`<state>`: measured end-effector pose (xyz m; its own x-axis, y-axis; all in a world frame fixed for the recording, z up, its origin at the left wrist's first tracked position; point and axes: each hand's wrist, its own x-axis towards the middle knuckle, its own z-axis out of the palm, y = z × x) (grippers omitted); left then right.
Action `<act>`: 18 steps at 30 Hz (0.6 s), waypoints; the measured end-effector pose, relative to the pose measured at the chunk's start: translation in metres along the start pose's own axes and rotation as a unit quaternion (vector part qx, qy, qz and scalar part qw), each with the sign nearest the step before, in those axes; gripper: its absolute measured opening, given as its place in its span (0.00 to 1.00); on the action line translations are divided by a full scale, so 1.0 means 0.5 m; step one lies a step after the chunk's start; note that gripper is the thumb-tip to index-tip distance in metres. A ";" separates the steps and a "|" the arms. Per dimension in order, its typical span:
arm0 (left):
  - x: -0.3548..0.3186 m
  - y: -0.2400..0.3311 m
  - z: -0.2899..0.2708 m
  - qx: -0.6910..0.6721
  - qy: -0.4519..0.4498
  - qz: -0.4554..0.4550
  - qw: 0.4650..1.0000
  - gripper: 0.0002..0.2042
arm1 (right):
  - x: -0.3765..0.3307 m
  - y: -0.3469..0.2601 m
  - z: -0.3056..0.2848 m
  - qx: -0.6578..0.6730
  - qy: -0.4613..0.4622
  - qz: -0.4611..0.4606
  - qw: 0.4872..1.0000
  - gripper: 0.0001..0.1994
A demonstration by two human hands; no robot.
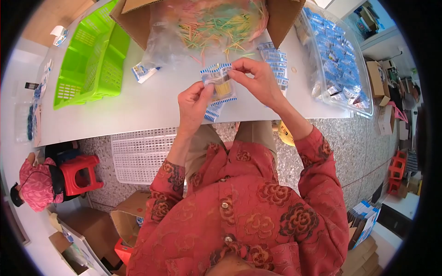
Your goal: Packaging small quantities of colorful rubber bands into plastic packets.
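Observation:
Between both hands, above the front part of the table, is a small clear packet (223, 88) with blue-and-white striped ends and something yellowish inside. My left hand (192, 105) is closed on its left side, thumb on the front. My right hand (258, 83) pinches the upper right corner. More striped packets (213, 112) lie just under the held one, partly covered by it. To the right of my right hand rests a strip of blue-and-white packets (277, 64). Beyond my hands, a cardboard box (282, 20) holds a clear bag of thin yellow, green and pink sticks (216, 30).
A bright green basket (107, 69) stands on the left of the white table (152, 108). On the right, a clear bin (363, 108) is heaped with blue-and-white packets (334, 55). A white crate (138, 158) is below the table. Another person (41, 184) is by a red stool (82, 172).

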<state>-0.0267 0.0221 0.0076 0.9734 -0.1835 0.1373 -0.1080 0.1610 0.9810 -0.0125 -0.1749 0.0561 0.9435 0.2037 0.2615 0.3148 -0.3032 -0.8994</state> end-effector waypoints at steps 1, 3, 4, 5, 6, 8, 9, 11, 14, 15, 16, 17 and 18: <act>0.002 -0.003 0.000 0.000 0.000 -0.002 1.000 0.10 | -0.011 0.006 0.001 0.004 -0.017 0.007 1.000 0.09; 0.002 -0.004 0.007 -0.007 0.022 0.007 1.000 0.10 | -0.029 0.009 -0.001 0.033 -0.006 0.022 0.999 0.08; -0.002 -0.004 0.014 -0.007 0.020 0.005 1.000 0.10 | -0.037 0.011 -0.001 0.062 0.004 0.036 0.997 0.06; -0.001 0.002 0.030 -0.039 0.024 0.005 0.999 0.10 | -0.043 0.020 -0.001 0.062 0.008 0.038 0.997 0.06; -0.001 0.007 0.043 -0.070 0.028 0.004 0.997 0.09 | -0.051 0.033 0.001 0.105 0.008 0.057 0.993 0.06; -0.005 0.008 0.059 -0.063 0.016 -0.008 0.998 0.09 | -0.065 0.047 0.002 0.148 0.014 0.078 0.986 0.05; -0.007 0.007 0.067 -0.055 0.010 -0.018 0.998 0.08 | -0.073 0.048 0.004 0.173 0.009 0.084 0.981 0.05; -0.011 0.003 0.064 -0.021 -0.010 -0.041 0.999 0.08 | -0.091 0.048 0.006 0.196 0.010 0.093 0.976 0.05; -0.016 -0.010 0.071 0.014 -0.037 -0.056 0.998 0.08 | -0.129 0.045 0.004 0.203 0.039 0.101 0.973 0.08; -0.019 -0.016 0.077 0.016 -0.042 -0.050 0.998 0.07 | -0.143 0.046 0.001 0.198 0.018 0.129 0.972 0.10; -0.024 -0.025 0.084 0.014 -0.048 -0.052 0.997 0.07 | -0.155 0.052 -0.002 0.194 -0.004 0.156 0.969 0.12; -0.027 -0.029 0.089 0.016 -0.064 -0.061 0.996 0.07 | -0.164 0.064 -0.008 0.183 -0.025 0.173 0.967 0.16; -0.029 -0.033 0.094 0.018 -0.080 -0.070 0.994 0.07 | -0.177 0.072 -0.018 0.182 -0.020 0.175 0.967 0.16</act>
<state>-0.0486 -0.0236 -0.0041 0.9350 -0.3542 0.0165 0.0163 0.0894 0.9959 -0.0836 -0.2123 0.0037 0.9785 0.1865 -0.0884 -0.0873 -0.0139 -0.9961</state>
